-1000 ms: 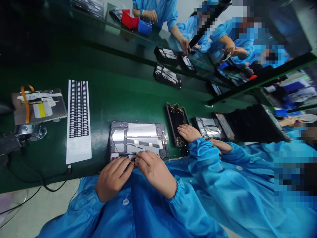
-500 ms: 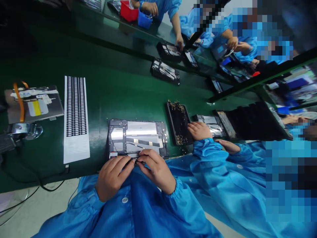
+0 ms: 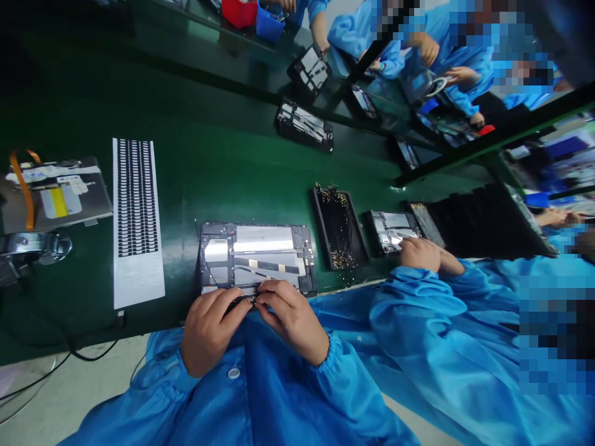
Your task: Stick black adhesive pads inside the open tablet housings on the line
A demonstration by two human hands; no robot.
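Note:
An opened tablet [image 3: 264, 240] with bare silver panels and dark cables lies flat on the green bench before me. Both my hands meet at its near edge. My left hand [image 3: 211, 328] has thumb and fingers pinched together at that edge; a small dark piece between the fingertips is too hidden to name. My right hand [image 3: 292, 316] is closed the same way, its fingertips almost touching the left ones and partly over the tablet's rim. A thin black wire curves over the tablet's left part.
Left lie a white sheet of black stickers [image 3: 138, 217], a panel with an orange ribbon [image 3: 69, 192] and a metal clamp-like object [image 3: 37, 248]. Right is a black tray [image 3: 341, 229] of fine gold-tipped wires. A co-worker's hand [image 3: 421, 254] touches another tablet [image 3: 393, 230]. More tablets [image 3: 304, 126] lie behind.
My hands stay at the tablet's near edge, almost unmoved. The neighbour's hand has shifted from the wire tray to the tablet beside it. Across the bench, a co-worker has tilted up a tablet.

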